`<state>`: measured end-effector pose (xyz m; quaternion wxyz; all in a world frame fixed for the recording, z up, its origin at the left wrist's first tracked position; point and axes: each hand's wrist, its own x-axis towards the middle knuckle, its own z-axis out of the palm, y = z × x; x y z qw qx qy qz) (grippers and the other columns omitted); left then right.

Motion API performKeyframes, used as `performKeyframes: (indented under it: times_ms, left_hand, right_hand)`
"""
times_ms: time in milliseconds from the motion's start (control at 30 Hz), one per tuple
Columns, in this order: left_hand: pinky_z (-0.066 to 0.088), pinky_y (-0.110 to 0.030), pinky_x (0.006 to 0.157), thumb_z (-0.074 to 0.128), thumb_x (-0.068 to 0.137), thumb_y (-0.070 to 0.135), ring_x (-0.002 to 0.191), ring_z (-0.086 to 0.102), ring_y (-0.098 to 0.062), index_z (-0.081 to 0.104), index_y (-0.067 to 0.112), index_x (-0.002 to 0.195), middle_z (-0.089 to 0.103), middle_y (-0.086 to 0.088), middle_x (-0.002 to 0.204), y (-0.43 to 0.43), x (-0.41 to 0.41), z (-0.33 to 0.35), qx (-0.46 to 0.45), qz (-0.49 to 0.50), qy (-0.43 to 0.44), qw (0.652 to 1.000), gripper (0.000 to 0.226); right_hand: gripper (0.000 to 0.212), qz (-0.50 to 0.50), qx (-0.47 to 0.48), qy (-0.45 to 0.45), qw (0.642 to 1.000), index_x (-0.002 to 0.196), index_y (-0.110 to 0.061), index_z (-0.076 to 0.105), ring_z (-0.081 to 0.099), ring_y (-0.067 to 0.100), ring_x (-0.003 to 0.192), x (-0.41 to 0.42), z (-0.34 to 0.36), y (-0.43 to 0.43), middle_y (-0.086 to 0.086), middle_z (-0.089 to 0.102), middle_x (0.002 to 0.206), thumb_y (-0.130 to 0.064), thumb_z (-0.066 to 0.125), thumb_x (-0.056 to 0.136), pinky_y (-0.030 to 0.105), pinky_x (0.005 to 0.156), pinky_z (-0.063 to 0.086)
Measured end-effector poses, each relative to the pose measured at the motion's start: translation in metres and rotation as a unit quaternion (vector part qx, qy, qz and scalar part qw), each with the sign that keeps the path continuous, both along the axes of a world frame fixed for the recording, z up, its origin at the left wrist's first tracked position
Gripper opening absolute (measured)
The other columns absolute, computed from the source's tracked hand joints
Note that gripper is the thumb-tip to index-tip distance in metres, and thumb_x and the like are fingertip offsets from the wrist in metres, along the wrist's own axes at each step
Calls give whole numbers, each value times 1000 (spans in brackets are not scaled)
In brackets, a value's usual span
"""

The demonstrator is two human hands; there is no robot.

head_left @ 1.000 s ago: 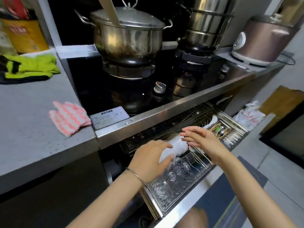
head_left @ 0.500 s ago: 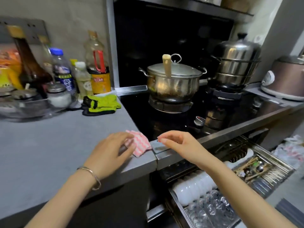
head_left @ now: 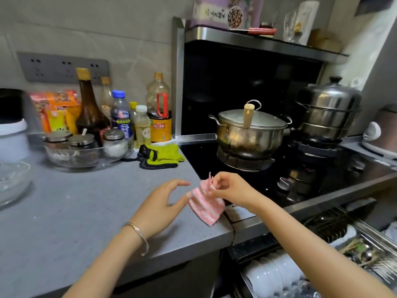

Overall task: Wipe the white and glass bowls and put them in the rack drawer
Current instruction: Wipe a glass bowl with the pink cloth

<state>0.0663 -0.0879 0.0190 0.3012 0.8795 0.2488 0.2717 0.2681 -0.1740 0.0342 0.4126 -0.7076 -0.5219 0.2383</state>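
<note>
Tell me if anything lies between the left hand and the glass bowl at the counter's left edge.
Nothing visible does. Only bare grey counter lies between the left hand and the glass bowl. The right hand pinches the pink cloth on the far side.

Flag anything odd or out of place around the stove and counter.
A wooden handle sticks up at a tilt across the lidded pot, an odd resting spot. The pot's lower wall is darkly stained. The rack drawer below stands open. No spill shows.
</note>
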Motion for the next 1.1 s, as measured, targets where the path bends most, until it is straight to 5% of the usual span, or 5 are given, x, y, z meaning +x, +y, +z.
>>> performKeyframes:
  times_ms: [200,467,600,867,1100]
  left_hand:
    - [34,-23,103,53,91,40,125,44,-6,41,27,137,46,12,137,2,17,28,-132,-31,-38,990,49]
    - [45,-11,75,59,91,19,83,59,-1,67,10,96,68,-7,95,0,17,63,-195,-80,-214,954,13]
    - [46,-11,65,59,91,11,72,60,2,61,12,88,64,2,83,1,12,71,-149,-72,-268,949,4]
    - [50,-12,65,56,91,23,79,67,1,62,19,102,73,11,86,16,-3,86,-265,-85,-254,926,13]
    - [47,-10,70,67,81,36,84,65,-1,72,16,101,72,7,91,39,8,87,-247,-24,-227,942,28]
  right_hand:
    - [20,75,89,-70,991,94,-1,59,64,17,80,-17,51,-9,7,65,84,1,73,79,27,84,52]
    - [24,85,121,-156,977,89,-18,58,67,11,78,-27,97,-14,2,68,78,-11,77,77,13,78,49]
    - [22,81,69,-165,981,83,-17,68,65,27,75,-26,97,-13,7,69,75,-37,76,75,40,77,52]
    - [40,118,91,147,978,114,-1,62,68,21,102,-28,103,-8,9,72,109,-27,63,85,30,91,54]
    - [28,60,115,139,982,105,-12,71,70,16,99,-22,98,12,4,74,102,-32,60,90,26,88,55]
